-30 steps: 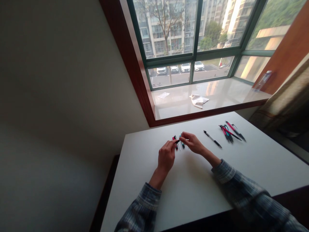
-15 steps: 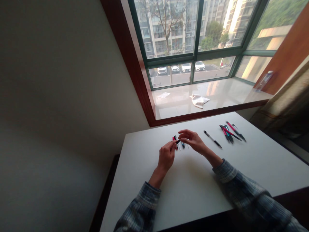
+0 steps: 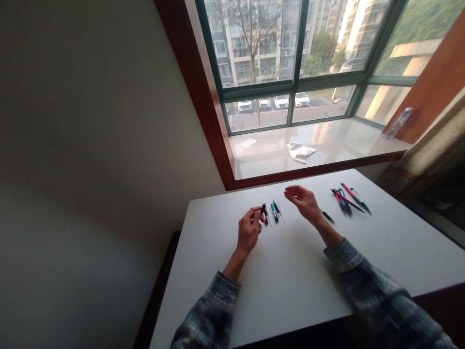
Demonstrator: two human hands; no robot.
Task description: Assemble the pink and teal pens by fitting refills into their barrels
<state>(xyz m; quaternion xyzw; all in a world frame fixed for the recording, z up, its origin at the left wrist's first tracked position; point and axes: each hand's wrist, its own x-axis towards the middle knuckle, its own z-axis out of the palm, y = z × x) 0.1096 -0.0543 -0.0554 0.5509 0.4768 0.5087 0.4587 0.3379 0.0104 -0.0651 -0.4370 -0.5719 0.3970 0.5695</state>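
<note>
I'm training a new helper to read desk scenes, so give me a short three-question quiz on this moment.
1. Which hand pinches the slim dark pen, the left hand or the right hand?
2. True or false: the right hand touches the teal-barrelled pen.
3. Where does the cluster of pink-and-black pens lie: (a) on the white table, (b) on the windowsill, or (c) in the left hand?

Key: 1. The left hand. 2. False; it is raised and holds nothing. 3. (a).
</note>
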